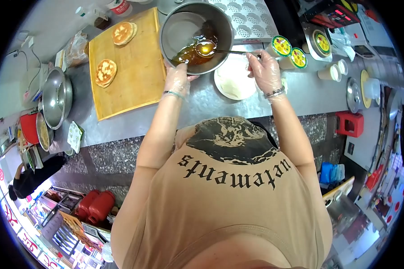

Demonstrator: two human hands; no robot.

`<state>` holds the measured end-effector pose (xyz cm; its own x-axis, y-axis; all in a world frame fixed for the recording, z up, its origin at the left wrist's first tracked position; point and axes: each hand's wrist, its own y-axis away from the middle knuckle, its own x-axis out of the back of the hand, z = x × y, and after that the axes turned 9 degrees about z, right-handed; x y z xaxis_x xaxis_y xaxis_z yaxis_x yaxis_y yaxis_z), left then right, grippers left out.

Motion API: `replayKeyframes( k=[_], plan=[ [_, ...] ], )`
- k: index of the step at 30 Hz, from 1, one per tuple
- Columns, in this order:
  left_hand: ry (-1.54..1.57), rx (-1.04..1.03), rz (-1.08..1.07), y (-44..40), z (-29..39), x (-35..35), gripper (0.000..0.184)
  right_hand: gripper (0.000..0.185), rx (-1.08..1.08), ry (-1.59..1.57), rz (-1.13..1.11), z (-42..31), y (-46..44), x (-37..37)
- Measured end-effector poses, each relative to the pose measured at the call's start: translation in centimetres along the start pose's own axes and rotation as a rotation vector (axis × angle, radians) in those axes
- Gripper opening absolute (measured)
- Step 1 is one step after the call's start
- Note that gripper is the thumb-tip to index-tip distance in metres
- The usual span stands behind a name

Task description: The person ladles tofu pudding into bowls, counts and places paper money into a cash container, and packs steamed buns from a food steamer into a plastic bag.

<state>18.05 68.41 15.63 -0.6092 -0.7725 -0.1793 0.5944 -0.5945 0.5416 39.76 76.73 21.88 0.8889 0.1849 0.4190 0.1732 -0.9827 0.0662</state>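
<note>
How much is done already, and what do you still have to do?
Two pancakes on the wooden board look cooked, because they have brown patches. Right now, the left hand holds the pot while the right hand scoops with a ladle. Amber liquid remains in the pot, so more scooping is probably left. Where it goes, I can't tell.

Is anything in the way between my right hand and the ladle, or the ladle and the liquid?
Only a clear glove separates your right hand from the ladle; nothing visible blocks its bowl from the liquid in the pot.
</note>
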Motion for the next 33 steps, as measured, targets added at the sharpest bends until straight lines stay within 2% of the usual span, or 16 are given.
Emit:
replayKeyframes(
  k=[5,6,7,8,11,14,17,18,25,27,31,33],
  plan=[
    [-0.014,0.051,-0.001,-1.2,-0.6,0.6,0.030,0.027,-0.035,-0.058,0.069,0.9,2.0,3.2],
    [-0.021,0.069,-0.020,-1.9,-0.9,1.1,0.041,0.025,-0.017,-0.002,0.064,1.3,2.3,4.1],
    [-0.028,0.087,-0.038,-2.5,-1.0,1.4,0.067,0.025,-0.019,0.000,0.073,1.6,2.8,4.5],
    [-0.024,0.106,-0.033,-2.9,-1.3,1.6,0.070,0.025,-0.023,0.039,0.101,2.0,3.5,4.9],
    [-0.011,0.089,-0.049,-2.7,-1.1,1.7,0.068,0.023,-0.034,0.158,0.153,3.9,5.4,5.4],
    [-0.031,0.072,-0.050,-2.7,-1.3,2.2,0.064,0.018,0.225,0.452,0.146,6.2,6.8,5.2],
    [-0.036,0.071,-0.036,-2.2,-1.2,2.5,0.062,0.017,0.343,0.559,0.152,8.9,7.3,5.1],
    [-0.035,0.079,-0.025,-2.0,-1.1,2.5,0.062,0.015,0.425,0.570,0.173,9.2,7.3,5.1],
    [-0.047,0.061,-0.026,-1.6,-1.0,2.6,0.063,0.009,0.644,0.561,0.193,9.5,6.3,5.3],
    [-0.057,0.076,0.027,-1.4,-0.7,2.4,0.042,0.009,0.694,0.555,0.182,9.6,6.0,5.2],
    [-0.077,0.059,0.062,-1.4,-0.3,2.4,0.039,0.011,0.572,0.489,0.239,8.8,6.0,5.1],
    [-0.091,0.104,-0.030,-3.4,-1.0,3.6,0.060,0.014,0.296,0.270,0.284,7.4,6.6,5.0]
  ],
)
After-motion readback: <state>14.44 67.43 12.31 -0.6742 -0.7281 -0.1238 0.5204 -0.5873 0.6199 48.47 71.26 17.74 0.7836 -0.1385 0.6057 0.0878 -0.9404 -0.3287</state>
